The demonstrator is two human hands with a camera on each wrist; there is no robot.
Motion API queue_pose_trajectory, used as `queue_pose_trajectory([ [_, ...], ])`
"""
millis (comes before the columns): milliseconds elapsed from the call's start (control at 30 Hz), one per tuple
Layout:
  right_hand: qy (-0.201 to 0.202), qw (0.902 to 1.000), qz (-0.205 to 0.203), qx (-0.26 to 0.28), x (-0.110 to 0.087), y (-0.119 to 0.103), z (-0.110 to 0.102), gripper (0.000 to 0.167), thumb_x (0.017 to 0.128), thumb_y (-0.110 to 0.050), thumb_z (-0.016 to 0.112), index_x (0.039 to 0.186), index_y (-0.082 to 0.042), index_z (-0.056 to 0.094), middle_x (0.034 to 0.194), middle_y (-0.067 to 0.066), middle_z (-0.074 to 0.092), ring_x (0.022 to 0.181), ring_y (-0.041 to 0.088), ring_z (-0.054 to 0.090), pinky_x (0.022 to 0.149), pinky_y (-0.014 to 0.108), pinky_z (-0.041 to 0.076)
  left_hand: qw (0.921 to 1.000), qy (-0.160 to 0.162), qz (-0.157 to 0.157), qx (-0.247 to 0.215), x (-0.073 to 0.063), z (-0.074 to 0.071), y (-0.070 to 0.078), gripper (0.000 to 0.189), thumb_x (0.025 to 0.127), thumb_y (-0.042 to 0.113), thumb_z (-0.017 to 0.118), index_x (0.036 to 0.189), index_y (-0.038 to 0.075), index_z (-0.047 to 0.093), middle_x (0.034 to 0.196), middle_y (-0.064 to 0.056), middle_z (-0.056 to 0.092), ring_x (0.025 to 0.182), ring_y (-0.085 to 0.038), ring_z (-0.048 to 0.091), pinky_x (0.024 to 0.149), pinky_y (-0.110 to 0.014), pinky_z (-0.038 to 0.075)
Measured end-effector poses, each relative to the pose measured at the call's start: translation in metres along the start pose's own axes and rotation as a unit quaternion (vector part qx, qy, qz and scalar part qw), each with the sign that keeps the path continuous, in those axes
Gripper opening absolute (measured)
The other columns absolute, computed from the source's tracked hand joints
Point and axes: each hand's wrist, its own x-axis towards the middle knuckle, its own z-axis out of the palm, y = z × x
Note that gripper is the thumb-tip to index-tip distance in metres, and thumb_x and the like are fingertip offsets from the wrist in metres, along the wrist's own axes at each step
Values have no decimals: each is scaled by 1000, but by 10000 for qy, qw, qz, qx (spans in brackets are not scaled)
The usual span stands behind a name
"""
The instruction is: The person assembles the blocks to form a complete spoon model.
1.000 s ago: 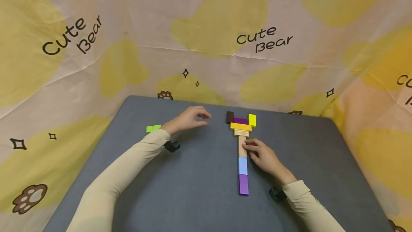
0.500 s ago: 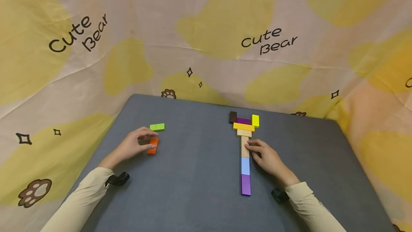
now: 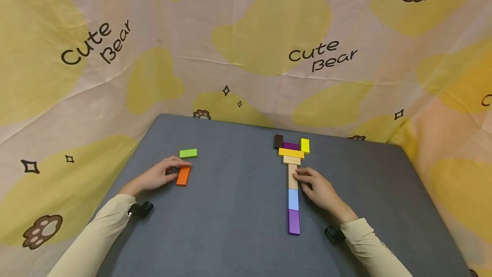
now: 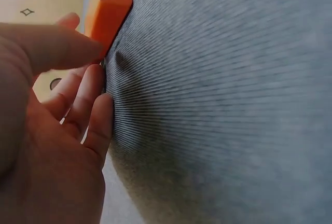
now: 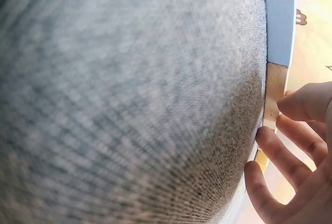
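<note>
An orange block [image 3: 183, 176] lies flat on the grey table, also seen as an orange end [image 4: 115, 6] in the left wrist view. My left hand [image 3: 159, 175] pinches it, thumb at its near left side and index finger over its far end. Just behind lies a lime green block [image 3: 188, 153]. On the right, a plain wood block [image 3: 292, 182] sits in a column with a light blue block [image 3: 293, 200] and a purple block [image 3: 294, 222]. My right hand [image 3: 320, 189] touches the wood block's right side with loosely bent fingers.
Above the wood block are a ridged wood piece [image 3: 292, 160], an orange-yellow block [image 3: 291, 153], a dark purple block [image 3: 291, 145], a dark brown block [image 3: 278, 141] and a yellow block [image 3: 305, 145]. A printed cloth [image 3: 246, 46] hangs behind the table [image 3: 238, 225].
My left hand has moved from the table's middle back to the left, down to the orange block, and its fingers have come in around it. The right hand stays at the wood block.
</note>
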Motion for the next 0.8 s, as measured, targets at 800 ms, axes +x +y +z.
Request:
queue_pose_trajectory([
  [800, 35, 10000, 62, 45, -9, -6, 10, 41, 92, -6, 64, 133, -15, 65, 133, 7, 61, 125, 31, 59, 102, 54, 50, 9984, -57, -567, 70, 15, -4, 6, 32, 82, 23, 81, 112, 15, 72, 102, -1, 67, 91, -7, 59, 81, -22, 50],
])
